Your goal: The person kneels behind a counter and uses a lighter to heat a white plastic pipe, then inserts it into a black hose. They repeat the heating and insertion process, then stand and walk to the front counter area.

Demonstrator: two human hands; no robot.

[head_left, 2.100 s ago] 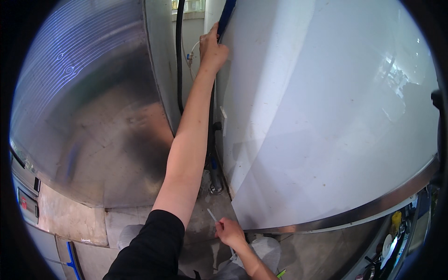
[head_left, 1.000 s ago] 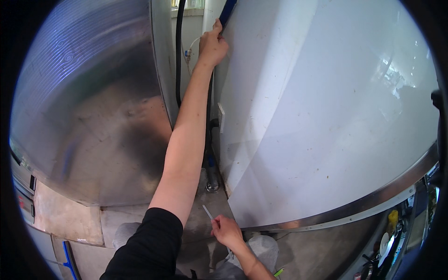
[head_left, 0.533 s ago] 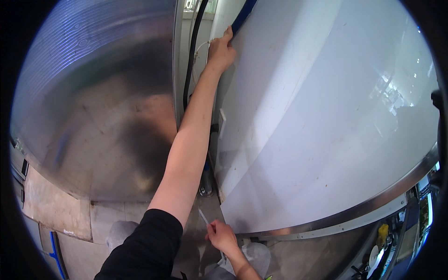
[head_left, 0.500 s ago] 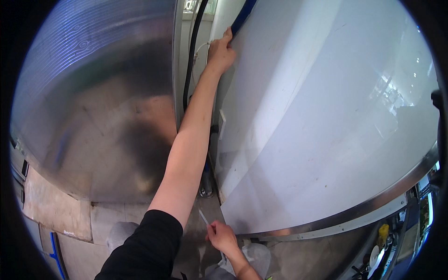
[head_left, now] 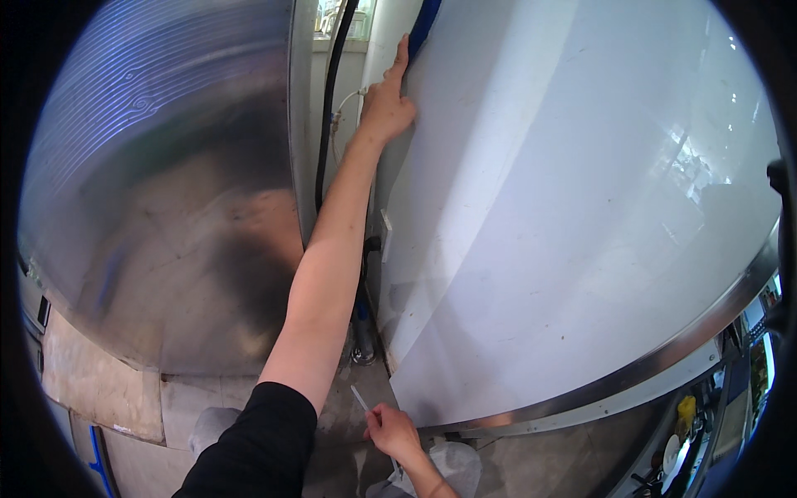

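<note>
My left hand [head_left: 387, 108] reaches far up into the narrow gap between a shiny metal panel [head_left: 191, 166] and a glossy white panel [head_left: 531, 207]. Its index finger is stretched along the white panel's edge, the tip close beside a blue hose or pipe [head_left: 424, 29]. Its other fingers are partly hidden, and nothing shows in its grasp. Low in front of me, my right hand [head_left: 395, 432] is closed in a pinch on a thin white strip [head_left: 360, 398], whose end sticks out up and to the left.
A black hose [head_left: 330, 108] runs down the gap, near a thin white line with a small fitting [head_left: 336, 119]. Dark pipework [head_left: 363, 340] stands at the gap's bottom. A blue-edged tool [head_left: 100, 456] lies on the tiled floor at left; a yellow item [head_left: 686, 411] sits among clutter at lower right.
My left index finger has straightened upward beside the blue hose. The view has shifted slightly, with the metal panel's edge now further left. My right hand keeps its pinch on the strip.
</note>
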